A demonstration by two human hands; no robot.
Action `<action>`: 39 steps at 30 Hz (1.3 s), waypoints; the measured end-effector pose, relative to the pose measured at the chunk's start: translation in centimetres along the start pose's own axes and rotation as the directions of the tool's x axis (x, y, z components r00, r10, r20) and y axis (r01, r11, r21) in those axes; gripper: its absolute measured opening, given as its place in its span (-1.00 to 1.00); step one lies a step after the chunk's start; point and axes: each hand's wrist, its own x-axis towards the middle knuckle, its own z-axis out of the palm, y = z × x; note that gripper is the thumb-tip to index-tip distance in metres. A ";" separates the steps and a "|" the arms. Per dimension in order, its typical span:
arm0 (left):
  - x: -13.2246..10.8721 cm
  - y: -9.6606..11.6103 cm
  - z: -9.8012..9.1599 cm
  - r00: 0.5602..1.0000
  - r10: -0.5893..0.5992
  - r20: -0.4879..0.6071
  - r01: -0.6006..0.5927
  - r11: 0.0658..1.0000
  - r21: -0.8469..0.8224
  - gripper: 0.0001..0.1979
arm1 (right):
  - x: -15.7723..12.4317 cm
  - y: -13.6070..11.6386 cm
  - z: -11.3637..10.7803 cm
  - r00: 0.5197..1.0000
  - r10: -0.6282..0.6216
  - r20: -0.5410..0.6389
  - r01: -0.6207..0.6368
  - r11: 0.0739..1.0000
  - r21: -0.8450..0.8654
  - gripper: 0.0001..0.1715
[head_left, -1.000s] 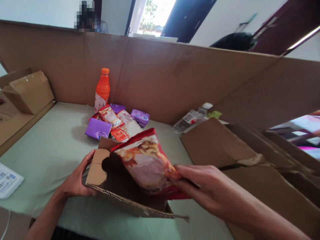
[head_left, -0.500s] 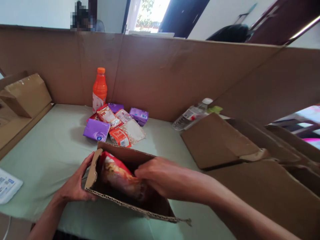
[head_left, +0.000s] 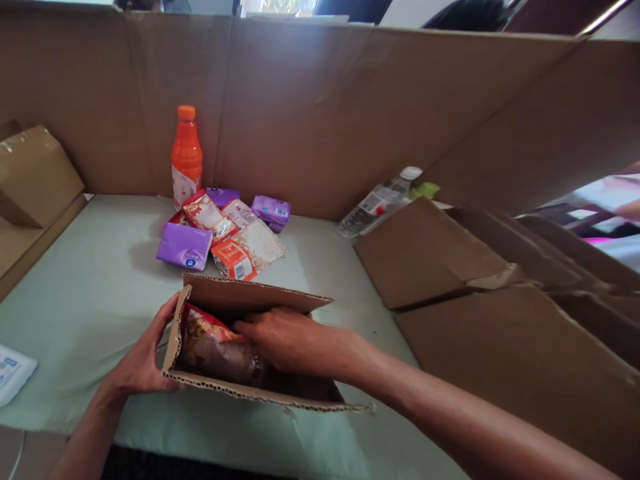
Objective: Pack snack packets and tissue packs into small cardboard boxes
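Observation:
An open cardboard box stands near the table's front edge, its mouth facing up toward me. My left hand grips its left end, thumb and fingers around the outside. Inside the box lies a red and brown snack packet, filling the left part. My right hand reaches into the box with its fingers curled against the packet's upper right side; the fingertips are partly hidden. Beyond the box are a purple tissue pack and an orange and white snack packet.
An orange drink bottle stands by the cardboard wall, near more tissue packs and snack packets. A clear bottle leans at the right beside large cardboard boxes. A white pack lies at the left edge.
My right hand has moved deeper into the box and left along the packet. The box's far right flap shows more now. The camera has tipped downward.

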 end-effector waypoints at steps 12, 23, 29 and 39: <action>0.1 0.7 -0.1 0.996 0.084 -0.001 -0.083 0.982 0.170 0.06 | -7.3 1.8 -0.2 0.844 0.023 -0.536 -0.026 1.000 0.002 -0.82; -2.4 4.9 1.7 0.894 0.434 -0.108 -0.305 0.768 0.563 -0.44 | -10.8 -0.9 9.1 0.567 0.204 -0.798 0.087 0.948 0.305 -0.22; -1.6 5.2 2.7 0.911 0.348 -0.222 -0.145 0.773 0.617 -0.55 | -8.3 -1.8 10.2 0.391 0.333 -0.858 -0.001 0.932 0.362 -0.50; -0.6 5.7 2.9 0.931 0.222 -0.291 -0.006 0.804 0.594 -0.23 | -6.4 0.4 8.3 0.459 0.224 -0.860 0.098 0.949 0.299 -0.40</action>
